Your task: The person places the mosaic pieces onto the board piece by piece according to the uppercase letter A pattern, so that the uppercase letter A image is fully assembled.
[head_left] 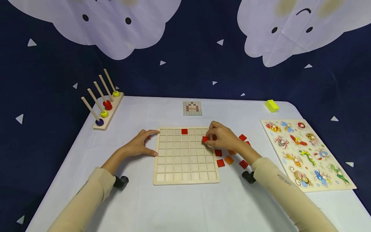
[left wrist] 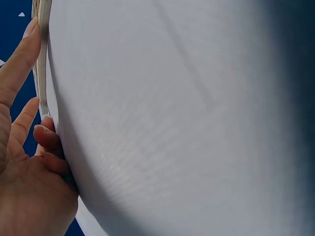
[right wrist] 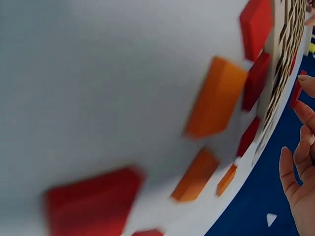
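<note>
R hand [head_left: 223, 138] w/ red tile [head_left: 205, 139] at grid board's right side

From my end, I had the R fingers [head_left: 215, 125] pinching the tile near the upper right of the grid board [head_left: 185, 159]. The L hand [head_left: 139, 144] lay w/ index and thumb spread, tips against the board's left edge, gripping nothing, prob. as a brace.

The step looked like seating the tile. Best approach, I judged: check the cell vs. the pattern card [head_left: 192, 108], square the tile to the cell walls, lower it flat, let go only once it sat below the ridges. Light L pressure seemed enough; too much could skew the board. The lone tile in the top row [head_left: 184, 131] gave a handy ref. for counting cols.

Hard to see: whether the held tile touched the board, I couldn't tell. R hand hid the top right corner and part of the loose tiles [head_left: 221, 163]. A red bit by the L fingers [head_left: 149, 137] was mostly covered. Card's cells were too small to read w/ confidence. L wrist cam gave mostly blurred white; R wrist cam's nearest tiles were out of focus, its fingers cut off at the frame edge.
</note>
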Tool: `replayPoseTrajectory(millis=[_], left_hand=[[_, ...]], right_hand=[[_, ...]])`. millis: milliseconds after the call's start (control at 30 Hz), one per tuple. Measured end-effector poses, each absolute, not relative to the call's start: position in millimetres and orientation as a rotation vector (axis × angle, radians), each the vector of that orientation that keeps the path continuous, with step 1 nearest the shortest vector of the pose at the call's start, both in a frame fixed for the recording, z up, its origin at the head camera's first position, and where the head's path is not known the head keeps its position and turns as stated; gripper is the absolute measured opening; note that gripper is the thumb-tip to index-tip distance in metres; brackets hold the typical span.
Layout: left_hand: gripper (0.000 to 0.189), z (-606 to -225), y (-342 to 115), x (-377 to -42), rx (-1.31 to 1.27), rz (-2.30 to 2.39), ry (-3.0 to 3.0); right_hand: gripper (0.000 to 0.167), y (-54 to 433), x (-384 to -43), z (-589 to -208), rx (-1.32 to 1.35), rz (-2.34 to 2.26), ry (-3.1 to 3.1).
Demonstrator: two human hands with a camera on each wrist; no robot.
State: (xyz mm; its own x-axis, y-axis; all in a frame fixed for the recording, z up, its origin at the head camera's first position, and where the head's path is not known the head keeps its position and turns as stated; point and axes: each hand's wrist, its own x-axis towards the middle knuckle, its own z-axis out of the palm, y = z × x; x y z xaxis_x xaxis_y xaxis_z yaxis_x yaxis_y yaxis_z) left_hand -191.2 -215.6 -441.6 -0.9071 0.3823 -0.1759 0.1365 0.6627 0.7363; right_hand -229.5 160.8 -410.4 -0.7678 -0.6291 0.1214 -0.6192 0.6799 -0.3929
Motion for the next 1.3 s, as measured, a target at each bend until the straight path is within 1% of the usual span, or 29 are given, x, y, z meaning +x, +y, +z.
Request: replayPoseTrajectory(millis=[467,700,1000,1200,1300], left_hand=[[0.095,-442,-217,-190,0.384,1.126,2.562],[0.093,-441,-218,-191,0.423,1.15,2.549],[0.092,-441,-215,-190,0.405,1.16,2.534],[0.092,-441,-217,-191,0.412,1.166,2.54],[0.092,-443,-218,-191,0.427,1.173,2.538]], right_hand=[[0.022,99,-238,-409,-1.239,-0.638,2.779],[0.021,71,-243,-413,-1.309,-0.549,2.778],[0.022,59,-247,-416,-1.226,-0.524,2.774],[0.014,56,-249,-420,-1.144,-0.638,2.714],[0.013,53,-250,-422,-1.096,-0.673,2.703]])
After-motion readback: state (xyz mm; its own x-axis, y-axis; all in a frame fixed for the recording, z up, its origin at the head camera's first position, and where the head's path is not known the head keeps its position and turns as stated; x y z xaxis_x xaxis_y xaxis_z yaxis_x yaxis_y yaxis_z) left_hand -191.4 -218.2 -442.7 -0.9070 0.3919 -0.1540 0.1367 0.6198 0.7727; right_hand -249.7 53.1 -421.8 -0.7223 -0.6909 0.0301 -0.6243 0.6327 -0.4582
